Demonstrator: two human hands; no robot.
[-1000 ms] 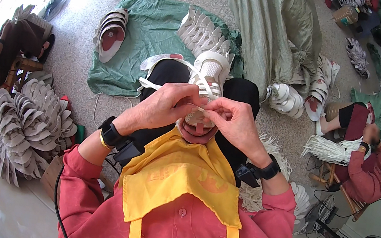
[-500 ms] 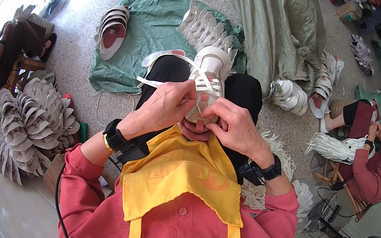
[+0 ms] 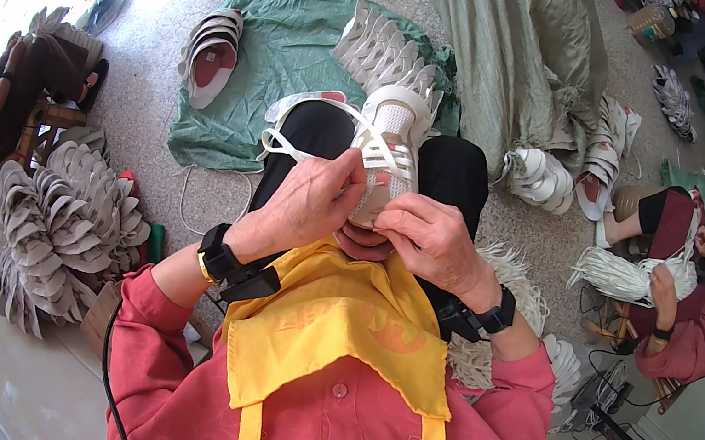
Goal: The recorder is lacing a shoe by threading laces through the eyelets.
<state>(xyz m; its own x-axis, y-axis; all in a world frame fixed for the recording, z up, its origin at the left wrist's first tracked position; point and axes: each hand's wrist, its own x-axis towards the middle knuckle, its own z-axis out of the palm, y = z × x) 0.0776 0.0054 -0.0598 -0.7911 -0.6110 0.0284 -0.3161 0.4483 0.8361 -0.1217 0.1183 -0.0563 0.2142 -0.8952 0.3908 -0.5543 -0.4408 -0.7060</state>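
Observation:
A white and beige sneaker [image 3: 399,121] rests between my knees with its toe pointing away from me. White shoelace [image 3: 373,126] crosses its upper, and a loose length loops over my left knee toward my left hand. My left hand [image 3: 310,204] is closed in a pinch at the left side of the lacing; the lace runs in under its fingers, whose tips are partly hidden. On the other side, my right hand [image 3: 428,240] is closed, thumb and fingers pinching the right edge of the beige tongue [image 3: 370,211]. The reddish shoe opening shows below.
Nested shoes [image 3: 211,61] and a row of pale shoes [image 3: 389,58] lie on a green sheet [image 3: 291,33] ahead. A big sack [image 3: 511,51] stands beyond. Grey shoe parts [image 3: 61,236] pile at left; white lace bundles [image 3: 505,283] lie at right, near a seated co-worker [image 3: 680,322].
My right fingers have shifted slightly along the tongue, and its lower pink tab no longer shows. The loose lace at left has curled into a loop. The co-worker's hands have moved apart.

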